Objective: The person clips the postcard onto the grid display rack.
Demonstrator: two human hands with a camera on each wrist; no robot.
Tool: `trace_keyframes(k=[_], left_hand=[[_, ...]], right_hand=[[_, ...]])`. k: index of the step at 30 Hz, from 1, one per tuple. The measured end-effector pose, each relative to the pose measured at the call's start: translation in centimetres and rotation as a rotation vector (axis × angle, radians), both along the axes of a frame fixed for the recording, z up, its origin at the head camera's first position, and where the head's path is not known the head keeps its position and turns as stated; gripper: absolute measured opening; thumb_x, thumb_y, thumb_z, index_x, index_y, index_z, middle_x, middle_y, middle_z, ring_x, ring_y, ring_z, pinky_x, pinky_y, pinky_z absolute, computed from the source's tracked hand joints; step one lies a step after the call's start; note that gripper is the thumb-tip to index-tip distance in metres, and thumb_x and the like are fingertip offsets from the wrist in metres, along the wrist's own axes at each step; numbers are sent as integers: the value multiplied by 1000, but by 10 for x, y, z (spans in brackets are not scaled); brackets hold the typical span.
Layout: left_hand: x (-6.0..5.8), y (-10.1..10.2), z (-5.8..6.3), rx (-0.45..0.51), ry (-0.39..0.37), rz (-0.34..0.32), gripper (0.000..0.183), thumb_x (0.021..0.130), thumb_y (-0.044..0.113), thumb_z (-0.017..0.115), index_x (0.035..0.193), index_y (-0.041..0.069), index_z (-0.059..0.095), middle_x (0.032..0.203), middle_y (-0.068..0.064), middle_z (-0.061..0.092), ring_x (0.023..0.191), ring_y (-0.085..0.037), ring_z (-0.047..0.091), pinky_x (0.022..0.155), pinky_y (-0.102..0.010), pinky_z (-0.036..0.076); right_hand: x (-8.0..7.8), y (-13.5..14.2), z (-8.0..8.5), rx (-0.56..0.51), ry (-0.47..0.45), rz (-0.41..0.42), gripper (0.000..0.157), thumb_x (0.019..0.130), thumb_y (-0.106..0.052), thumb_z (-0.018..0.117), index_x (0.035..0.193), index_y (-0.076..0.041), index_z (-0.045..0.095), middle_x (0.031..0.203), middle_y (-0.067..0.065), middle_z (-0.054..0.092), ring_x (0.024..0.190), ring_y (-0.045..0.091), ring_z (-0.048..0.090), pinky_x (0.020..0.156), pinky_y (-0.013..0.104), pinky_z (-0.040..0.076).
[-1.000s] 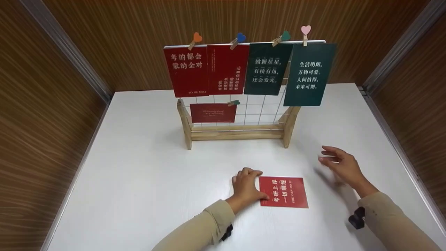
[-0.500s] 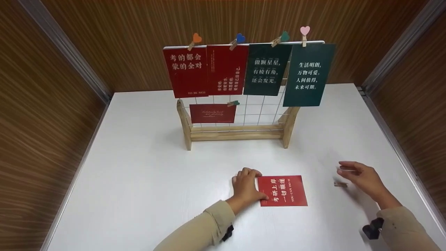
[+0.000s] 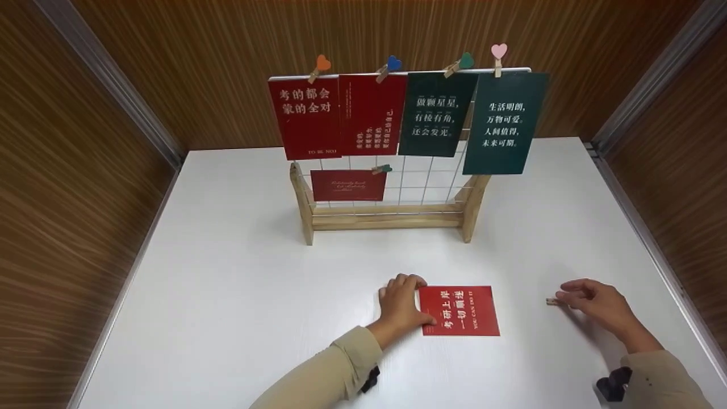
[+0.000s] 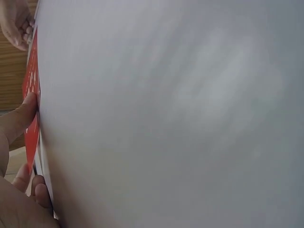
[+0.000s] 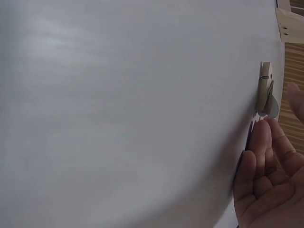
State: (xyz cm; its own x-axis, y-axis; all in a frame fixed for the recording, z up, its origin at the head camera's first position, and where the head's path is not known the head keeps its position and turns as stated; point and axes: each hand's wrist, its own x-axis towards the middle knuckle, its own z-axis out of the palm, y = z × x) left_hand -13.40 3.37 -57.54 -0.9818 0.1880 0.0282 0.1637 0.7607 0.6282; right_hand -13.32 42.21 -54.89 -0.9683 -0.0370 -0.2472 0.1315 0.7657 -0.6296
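Observation:
A red card [image 3: 461, 311] with white lettering lies on the white table. My left hand [image 3: 400, 307] holds it at its left edge, the thumb on its printed face and the curled fingers at its upper left corner; the left wrist view shows the thumb [image 4: 24, 113] over the card. To the right, a small wooden clothespin [image 5: 266, 90] with a rounded piece at one end lies on the table. The fingertips of my right hand [image 3: 599, 307] are at that end. In the right wrist view the thumb [image 5: 297, 102] is spread away from the fingers, with nothing gripped.
Behind the hands stands a wire grid rack [image 3: 431, 179] on a wooden base [image 3: 386, 221]. Red and green cards [image 3: 500, 125] hang along its top from heart clothespins [image 3: 498, 52]. A smaller red card [image 3: 349, 186] hangs lower left. Wood-grain panels [image 3: 74, 187] enclose the table.
My right hand has moved right and down to the clothespin, first uncovering it and now coming to its end. My left hand stays at the red card, which has shifted very slightly.

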Motion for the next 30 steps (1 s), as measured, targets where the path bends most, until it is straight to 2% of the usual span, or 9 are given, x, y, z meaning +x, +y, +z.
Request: trace_keyframes(k=[10, 17, 22, 26, 30], left_hand=[[1, -1, -2, 7, 9, -6, 69, 52, 38, 92, 108, 21, 55, 103, 6, 53, 96, -15, 50, 83, -33, 34], [0, -1, -2, 9, 12, -8, 69, 52, 37, 92, 108, 21, 55, 103, 6, 54, 95, -14, 51, 82, -33, 35], [-3, -3, -2, 37, 9, -6, 69, 53, 34, 92, 109, 22, 54, 92, 9, 53, 87, -11, 49, 80, -32, 34], [-6, -4, -1, 76, -6, 0, 68, 55, 29, 92, 111, 22, 53, 81, 12, 51, 80, -9, 47, 78, -31, 32], [-9, -5, 2, 92, -28, 1, 70, 58, 25, 91, 116, 20, 52, 78, 11, 50, 78, -10, 48, 77, -32, 32]], right_hand=[[1, -1, -1, 0, -11, -1, 52, 87, -44, 67, 114, 0, 64, 96, 8, 68, 87, 15, 57, 67, 30, 45], [1, -2, -2, -80, -40, -13, 52, 83, -39, 73, 114, 2, 63, 96, 9, 69, 79, 7, 59, 63, 26, 50], [1, -4, -2, -109, -59, -6, 51, 82, -36, 75, 112, 3, 64, 95, 10, 70, 79, 6, 60, 63, 25, 51], [0, -6, -3, -63, -40, 11, 45, 81, -37, 76, 106, -1, 68, 90, 7, 70, 80, 8, 59, 66, 23, 48], [-2, -8, -3, -40, -23, 24, 41, 80, -38, 76, 103, -4, 69, 88, 4, 70, 81, 7, 59, 68, 21, 44]])
